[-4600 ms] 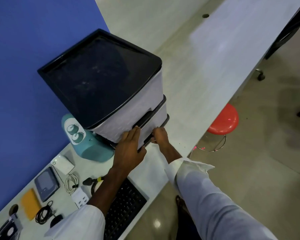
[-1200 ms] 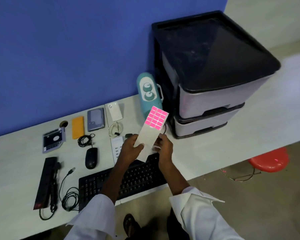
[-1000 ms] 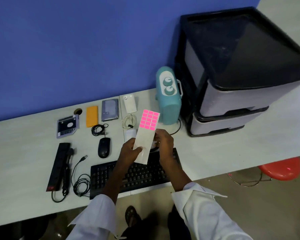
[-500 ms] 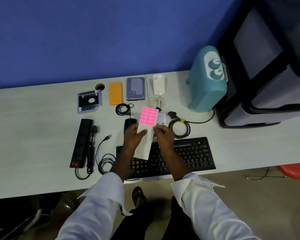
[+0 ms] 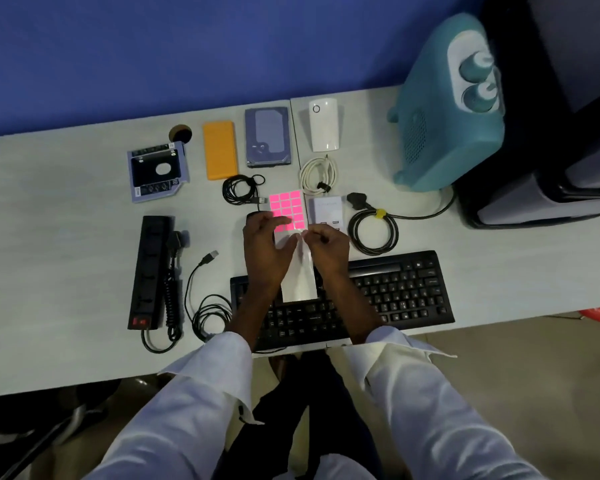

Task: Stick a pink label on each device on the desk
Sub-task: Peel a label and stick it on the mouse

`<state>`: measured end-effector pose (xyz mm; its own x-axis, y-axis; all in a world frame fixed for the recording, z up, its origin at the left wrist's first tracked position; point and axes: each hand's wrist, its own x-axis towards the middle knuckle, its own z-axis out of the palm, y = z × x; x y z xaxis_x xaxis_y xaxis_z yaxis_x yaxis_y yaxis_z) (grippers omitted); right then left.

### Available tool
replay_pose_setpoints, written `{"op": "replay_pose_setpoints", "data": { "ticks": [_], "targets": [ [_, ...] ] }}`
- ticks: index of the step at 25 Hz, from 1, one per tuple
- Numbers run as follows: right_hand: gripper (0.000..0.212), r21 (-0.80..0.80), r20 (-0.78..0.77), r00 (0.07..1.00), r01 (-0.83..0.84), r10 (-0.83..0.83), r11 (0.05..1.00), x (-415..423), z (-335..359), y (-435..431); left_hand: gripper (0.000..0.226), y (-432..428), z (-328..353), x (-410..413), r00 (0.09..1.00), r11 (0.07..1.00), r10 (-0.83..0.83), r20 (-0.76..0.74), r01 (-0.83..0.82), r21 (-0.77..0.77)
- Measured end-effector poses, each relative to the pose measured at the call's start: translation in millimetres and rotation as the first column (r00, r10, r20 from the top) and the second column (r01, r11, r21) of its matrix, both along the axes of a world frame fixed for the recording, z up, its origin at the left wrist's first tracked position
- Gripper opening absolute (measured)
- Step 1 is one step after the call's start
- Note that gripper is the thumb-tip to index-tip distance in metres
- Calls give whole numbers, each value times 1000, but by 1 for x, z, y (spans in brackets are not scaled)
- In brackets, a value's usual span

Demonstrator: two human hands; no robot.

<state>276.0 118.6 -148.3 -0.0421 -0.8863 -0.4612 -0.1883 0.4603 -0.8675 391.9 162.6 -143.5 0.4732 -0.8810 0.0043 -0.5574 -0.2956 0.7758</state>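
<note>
A white backing sheet (image 5: 300,278) carries several pink labels (image 5: 288,207) at its far end. My left hand (image 5: 265,245) grips its left side, and my right hand (image 5: 326,245) pinches its right edge just below the pink block. The sheet hovers above a black keyboard (image 5: 395,289) and hides most of a black mouse. Devices lie on the desk (image 5: 49,271): a black power strip (image 5: 149,271), a drive caddy (image 5: 158,171), an orange case (image 5: 219,150), a hard drive (image 5: 268,137), a white adapter (image 5: 323,124), a white USB hub (image 5: 326,207) and a teal appliance (image 5: 447,109).
Coiled cables lie among the devices: a black one (image 5: 241,190), a white one (image 5: 318,174), a thick black power cord (image 5: 373,230) and a USB cable (image 5: 205,299). A black-and-grey drawer unit (image 5: 568,133) stands at the right against the blue wall (image 5: 187,46).
The view swung left and down from the drawer unit to the devices. The label sheet came lower over the keyboard, and my right fingers shifted to its edge by the lowest pink row.
</note>
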Motion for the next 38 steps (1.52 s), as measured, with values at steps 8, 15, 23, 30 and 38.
{"op": "replay_pose_setpoints", "data": {
  "ticks": [8, 15, 23, 30, 38],
  "targets": [
    [19, -36, -54, 994, -96, 94, 995, 2, -18, -3, 17, -18, -12, -7, 999, 998, -37, -25, 38, 46],
    [23, -32, -25, 999, -36, 36, 999, 2, -15, -2, 21, -15, -12, -8, 997, 996, -72, -26, 73, 45],
    [35, -58, -8, 999, -41, 41, 997, 0, -15, -2, 22, -12, -14, -8, 994, 994, -110, 11, 110, 9],
    [40, -51, 0, 1000, -22, 22, 998, 2, -13, -3, 15, -18, -12, -5, 994, 993, -111, 24, 111, -29],
    [21, -280, -235, 972, -45, -23, 959, -6, 3, 2, 9, -8, -1, 9, 962, 997, 44, -269, -61, -56]
  ]
}}
